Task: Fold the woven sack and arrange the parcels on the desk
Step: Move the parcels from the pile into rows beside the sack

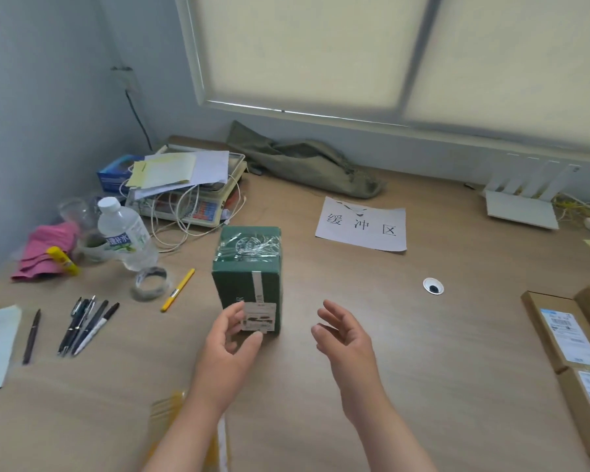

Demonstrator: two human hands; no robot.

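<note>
Bottom edge, btwn the forearms: a blurred yellow packet (pixel 171 417), can't tell what it is. Both hands are up over the desk (pixel 406 352), apart from each other. L hand (pixel 230 338) sits at the near lower corner of the green box (pixel 249 267), fingers loosely curved in front of its white label, thumb by the box's bottom edge; can't tell if it grips or only touches. R hand (pixel 346 338) is just right of the box, not touching it, fingers spread and relaxed, holding nothing.

The box stands upright mid-desk, clear tape over its top. Left of the hands: a row of dark pens (pixel 86 327), then a yellow pen (pixel 178 290) and a tape roll (pixel 149 283) near the box. Right edge: two flat brown parcels (pixel 566 335) w/ shipping labels, side by side, well apart from the box. Beyond the R hand, a cable hole (pixel 433 286), then a paper sign (pixel 361 223) w/ printed characters lying flat.

Further left: a water bottle (pixel 125 233), a pink cloth (pixel 48 247), a scale (pixel 198 202) piled w/ papers and cords. At the back, against the wall under the window, the olive woven sack (pixel 304 161) lies crumpled, unfolded. A white router (pixel 521 202) stands at far right.
</note>
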